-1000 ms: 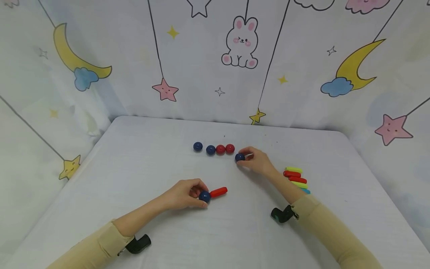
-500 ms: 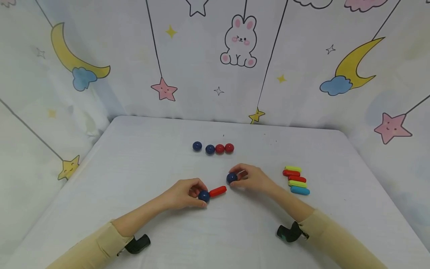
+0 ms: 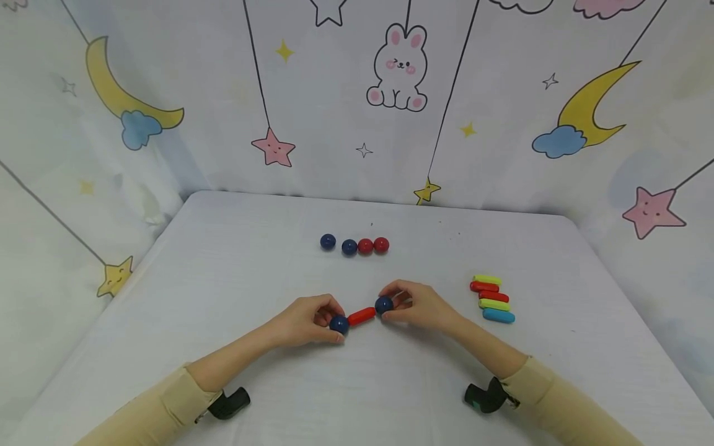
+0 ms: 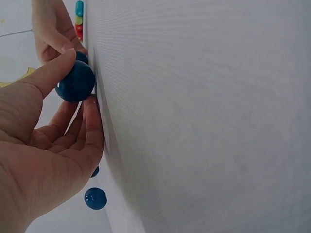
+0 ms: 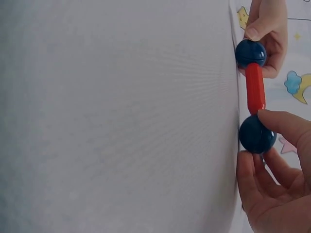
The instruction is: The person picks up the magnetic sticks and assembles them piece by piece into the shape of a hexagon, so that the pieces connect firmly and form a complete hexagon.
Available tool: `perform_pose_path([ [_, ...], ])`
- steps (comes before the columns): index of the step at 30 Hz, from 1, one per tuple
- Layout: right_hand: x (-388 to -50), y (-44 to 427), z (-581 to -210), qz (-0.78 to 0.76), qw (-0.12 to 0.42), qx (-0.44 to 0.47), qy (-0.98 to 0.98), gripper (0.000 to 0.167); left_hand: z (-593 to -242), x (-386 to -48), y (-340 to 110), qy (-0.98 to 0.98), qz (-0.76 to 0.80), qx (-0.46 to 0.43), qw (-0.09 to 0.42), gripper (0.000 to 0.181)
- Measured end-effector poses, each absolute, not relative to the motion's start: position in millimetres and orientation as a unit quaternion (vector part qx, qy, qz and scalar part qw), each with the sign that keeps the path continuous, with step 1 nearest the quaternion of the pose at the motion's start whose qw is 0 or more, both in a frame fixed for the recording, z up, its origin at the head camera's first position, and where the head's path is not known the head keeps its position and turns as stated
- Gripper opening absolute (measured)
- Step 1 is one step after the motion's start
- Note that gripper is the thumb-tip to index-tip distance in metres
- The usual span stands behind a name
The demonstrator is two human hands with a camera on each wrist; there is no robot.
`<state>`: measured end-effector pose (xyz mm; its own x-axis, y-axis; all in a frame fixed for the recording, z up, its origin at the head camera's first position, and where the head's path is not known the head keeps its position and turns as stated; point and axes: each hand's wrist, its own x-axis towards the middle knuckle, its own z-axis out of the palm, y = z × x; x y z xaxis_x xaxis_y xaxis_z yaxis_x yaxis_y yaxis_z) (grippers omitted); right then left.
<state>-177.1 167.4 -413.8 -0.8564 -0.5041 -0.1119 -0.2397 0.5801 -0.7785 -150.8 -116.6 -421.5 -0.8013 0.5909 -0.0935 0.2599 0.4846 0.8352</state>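
My left hand (image 3: pixel 309 320) pinches a dark blue ball (image 3: pixel 339 324) between thumb and fingers, low over the white table. A red rod (image 3: pixel 362 316) runs from that ball toward the right, its left end against the ball. At the rod's other end my right hand (image 3: pixel 418 305) pinches a second dark blue ball (image 3: pixel 383 305). In the right wrist view this near ball (image 5: pixel 257 134) meets the end of the red rod (image 5: pixel 255 87), and the three pieces form one line. The left wrist view hides the rod behind the left ball (image 4: pixel 77 81).
Farther back on the table (image 3: pixel 251 248) lie two blue balls (image 3: pixel 349 248) and two red balls (image 3: pixel 382 245) in a row. A group of yellow, red and blue rods (image 3: pixel 494 304) lies right of my right hand. A patterned cloth (image 3: pixel 334 93) hangs behind the table.
My right hand has brought its blue ball from near the back row toward me and slightly left, to the red rod's free end. The left hand has stayed in place.
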Motion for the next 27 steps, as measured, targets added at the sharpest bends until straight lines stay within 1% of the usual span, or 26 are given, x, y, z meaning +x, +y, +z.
perform_pose_path([
  [10,-175.4,166.0,-414.6,-0.407,0.166,-0.205,0.875,0.034,-420.0,-149.9,-115.1,0.844,0.432,0.257,0.186,0.035],
  [17,-174.2,169.0,-415.2,-0.415,0.167,-0.215,0.868,0.035,-416.4,-150.2,-110.3,0.853,0.417,0.26,0.179,0.033],
  [22,-174.4,170.5,-416.1,-0.418,0.171,-0.212,0.867,0.035,-416.3,-156.8,-96.3,0.852,0.415,0.268,0.174,0.031],
  [27,-175.2,171.6,-417.6,-0.425,0.176,-0.222,0.86,0.037,-418.3,-168.1,-76.6,0.853,0.407,0.28,0.168,0.035],
])
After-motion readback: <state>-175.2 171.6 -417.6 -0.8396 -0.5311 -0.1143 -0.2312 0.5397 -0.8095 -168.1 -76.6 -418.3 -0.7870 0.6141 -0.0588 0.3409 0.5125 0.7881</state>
